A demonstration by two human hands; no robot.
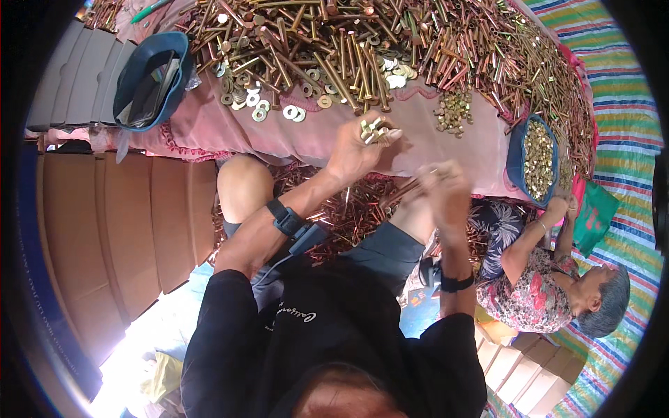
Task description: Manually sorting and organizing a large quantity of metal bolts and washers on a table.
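Observation:
My left hand (354, 148) is closed round a small bunch of shiny brass-coloured hex pieces (377, 131); whether they are nuts or bolt heads I cannot tell. It hovers at the near edge of the pink cloth (418, 132). To the right, lower down, my right hand (446, 187) is smeared by motion. Reddish-brown bolts (405, 191) stick out from its fingers to the left. Ahead of my left hand lie long brass-coloured bolts (361, 70) in a heap, with flat washers (259, 110) at the front left. A small pile of nuts (453, 115) sits on the cloth.
A blue tub of nuts (540, 160) stands at the right, near another person (550, 285). At the left are a blue bin (157, 83) with dark contents and cardboard boxes (132, 223). More bolts (320, 202) lie below the cloth, between my knees.

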